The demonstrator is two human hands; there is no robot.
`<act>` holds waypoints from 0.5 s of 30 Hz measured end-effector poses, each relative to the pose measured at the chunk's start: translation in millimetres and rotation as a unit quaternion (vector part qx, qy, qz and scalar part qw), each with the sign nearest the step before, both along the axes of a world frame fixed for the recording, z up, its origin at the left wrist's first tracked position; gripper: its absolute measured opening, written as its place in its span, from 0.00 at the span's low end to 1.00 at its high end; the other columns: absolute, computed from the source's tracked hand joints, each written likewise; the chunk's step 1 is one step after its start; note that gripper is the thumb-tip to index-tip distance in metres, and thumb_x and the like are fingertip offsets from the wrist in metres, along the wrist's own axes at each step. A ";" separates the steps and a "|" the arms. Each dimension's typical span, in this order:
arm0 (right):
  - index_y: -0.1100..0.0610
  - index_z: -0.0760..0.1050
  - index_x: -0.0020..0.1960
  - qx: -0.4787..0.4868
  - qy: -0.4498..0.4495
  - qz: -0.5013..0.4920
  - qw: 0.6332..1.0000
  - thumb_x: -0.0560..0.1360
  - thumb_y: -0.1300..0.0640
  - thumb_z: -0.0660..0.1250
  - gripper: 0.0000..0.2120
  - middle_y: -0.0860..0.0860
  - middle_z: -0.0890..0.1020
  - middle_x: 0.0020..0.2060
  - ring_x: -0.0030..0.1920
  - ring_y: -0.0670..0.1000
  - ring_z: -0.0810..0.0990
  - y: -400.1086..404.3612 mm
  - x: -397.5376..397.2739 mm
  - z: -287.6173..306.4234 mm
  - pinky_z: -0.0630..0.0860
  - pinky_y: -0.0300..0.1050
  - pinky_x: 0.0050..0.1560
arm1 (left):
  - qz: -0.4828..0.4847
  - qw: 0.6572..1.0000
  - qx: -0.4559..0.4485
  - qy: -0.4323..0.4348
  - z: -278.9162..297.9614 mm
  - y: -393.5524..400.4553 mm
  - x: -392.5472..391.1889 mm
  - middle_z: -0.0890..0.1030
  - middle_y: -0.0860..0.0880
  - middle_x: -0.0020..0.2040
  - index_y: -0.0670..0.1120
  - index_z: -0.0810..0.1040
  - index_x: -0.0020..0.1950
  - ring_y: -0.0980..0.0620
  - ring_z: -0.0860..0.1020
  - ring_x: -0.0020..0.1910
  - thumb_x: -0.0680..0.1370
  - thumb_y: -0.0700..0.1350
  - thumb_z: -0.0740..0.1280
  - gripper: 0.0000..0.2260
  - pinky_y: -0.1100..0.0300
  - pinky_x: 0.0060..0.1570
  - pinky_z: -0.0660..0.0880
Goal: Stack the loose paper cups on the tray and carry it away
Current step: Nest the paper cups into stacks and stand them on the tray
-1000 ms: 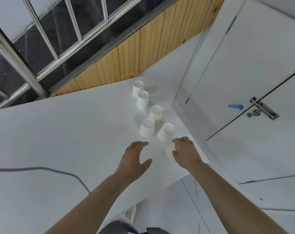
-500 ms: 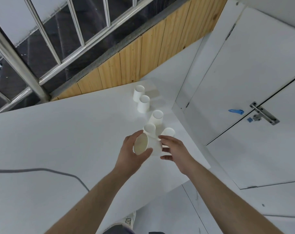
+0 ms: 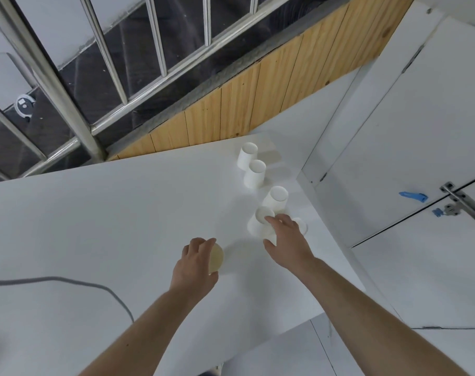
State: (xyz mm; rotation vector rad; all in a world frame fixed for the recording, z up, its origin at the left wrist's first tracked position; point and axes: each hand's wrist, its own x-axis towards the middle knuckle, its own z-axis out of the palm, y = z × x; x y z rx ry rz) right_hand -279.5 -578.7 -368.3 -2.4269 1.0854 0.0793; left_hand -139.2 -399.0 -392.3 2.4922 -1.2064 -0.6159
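Several white paper cups stand upright in a row on the white table: the far cup, a second cup and a third cup. My left hand grips a cup lying sideways, its mouth turned right, just above the table. My right hand reaches forward and curls its thumb and fingers round an upright cup. Another cup peeks out behind that hand, mostly hidden. I cannot make out a tray apart from the white surface.
A grey cable curves over the table at the left. The table's right edge drops to the floor beside a white door with a metal latch and a blue clip. A steel railing and wooden panelling stand behind.
My left hand took the cup from my right hand and drew it left and toward me. My right hand reached forward onto another upright cup.
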 end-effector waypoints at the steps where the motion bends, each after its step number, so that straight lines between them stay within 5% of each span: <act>1: 0.52 0.60 0.75 -0.014 0.019 0.011 1.000 0.78 0.54 0.65 0.27 0.52 0.60 0.73 0.70 0.56 0.62 -2.2 6.3 -0.4 0.71 0.50 0.64 | -0.002 1.000 -0.002 -0.001 -1.4 0.1 1.3 0.64 0.52 0.68 0.54 0.59 0.73 0.49 0.66 0.65 0.72 0.46 0.68 0.32 0.58 0.51 0.75; 8: 0.50 0.55 0.77 -0.049 0.083 0.037 0.995 0.78 0.55 0.63 0.30 0.52 0.49 0.77 0.75 0.57 0.52 -15.6 42.6 -4.4 0.74 0.52 0.59 | -0.017 1.000 -0.011 0.010 -1.9 -1.4 9.3 0.60 0.52 0.71 0.55 0.54 0.75 0.50 0.63 0.69 0.70 0.58 0.70 0.39 0.55 0.64 0.67; 15: 0.52 0.66 0.71 -0.033 0.062 0.042 0.997 0.78 0.58 0.63 0.22 0.52 0.65 0.67 0.66 0.55 0.66 -15.3 44.6 -18.7 0.74 0.49 0.57 | 0.001 0.998 -0.069 0.013 5.5 -6.6 16.0 0.61 0.54 0.71 0.55 0.57 0.75 0.52 0.61 0.70 0.71 0.61 0.69 0.37 0.55 0.68 0.60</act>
